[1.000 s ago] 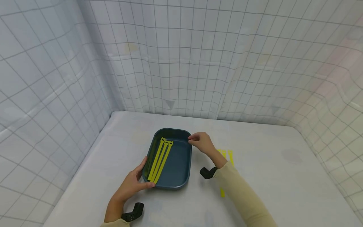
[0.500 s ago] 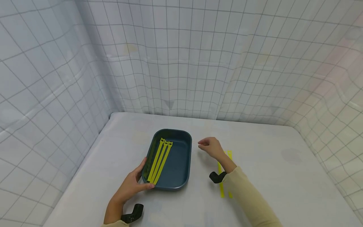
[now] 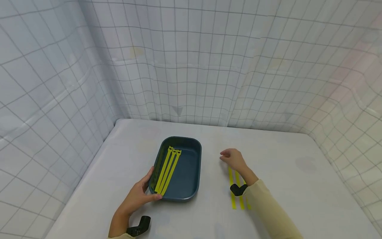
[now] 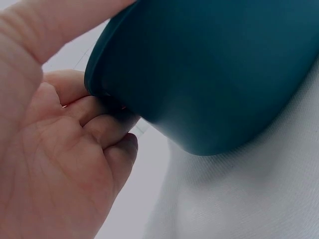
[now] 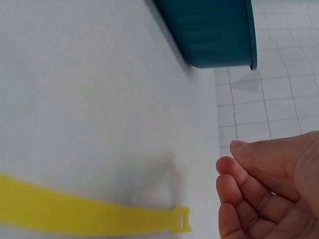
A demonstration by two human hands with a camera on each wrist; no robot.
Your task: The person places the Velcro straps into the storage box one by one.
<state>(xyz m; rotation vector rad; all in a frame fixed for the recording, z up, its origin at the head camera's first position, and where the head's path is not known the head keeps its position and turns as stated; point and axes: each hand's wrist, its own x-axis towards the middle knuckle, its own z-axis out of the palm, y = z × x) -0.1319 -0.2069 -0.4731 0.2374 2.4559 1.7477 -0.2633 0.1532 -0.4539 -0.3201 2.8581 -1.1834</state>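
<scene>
A dark teal tray lies on the white table with three yellow straps laid side by side along its left half. My left hand grips the tray's near left corner, thumb on the rim; in the left wrist view the fingers curl under the tray's wall. My right hand hovers to the right of the tray, fingers loosely curled, holding nothing. Beneath it more yellow straps lie on the table. The right wrist view shows that hand above one strap's end, with the tray beyond.
White checked cloth walls close in the table on the left, back and right. Bare tabletop stretches to the right of the loose straps. Black wrist mounts sit on both forearms.
My right hand has left the tray's far right rim and moved right and nearer, over the loose straps on the table. The left hand and tray have stayed put.
</scene>
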